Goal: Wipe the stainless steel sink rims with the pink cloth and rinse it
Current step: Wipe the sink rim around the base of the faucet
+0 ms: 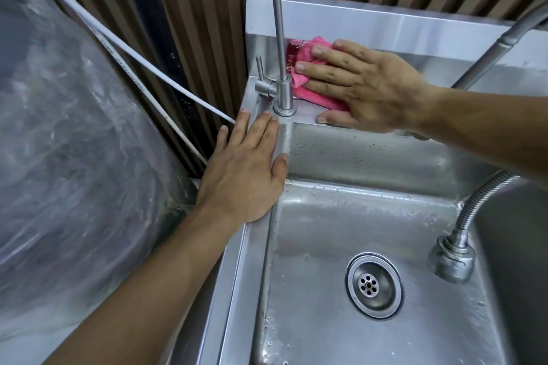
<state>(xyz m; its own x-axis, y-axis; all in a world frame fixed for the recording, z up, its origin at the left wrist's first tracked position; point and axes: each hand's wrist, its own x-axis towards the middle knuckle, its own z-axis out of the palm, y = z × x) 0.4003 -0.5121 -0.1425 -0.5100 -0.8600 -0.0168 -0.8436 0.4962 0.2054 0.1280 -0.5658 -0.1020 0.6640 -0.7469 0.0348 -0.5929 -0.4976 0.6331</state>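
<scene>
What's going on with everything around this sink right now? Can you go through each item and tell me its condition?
Pink cloth: crumpled, pressed flat on the back rim.
Right hand: fingers straight, pressing on the cloth.
Left hand: flat, resting on the left rim.
Sink: wet with droplets, no standing water.
Small tap: no water running.
Drain: unplugged, strainer showing.
Spray head: hanging over the basin, not spraying.

- The right hand (364, 84) lies over much of the pink cloth (299, 74), so only the cloth's left part shows.
- The thin tap (280, 47) runs off the top edge; its spout is out of view.
- The hose (486, 50) leaves at the right edge.
- The plastic-wrapped bulk (74, 127) at left is blurred, contents unreadable.
- The red marking on the cloth is too small to read.
</scene>
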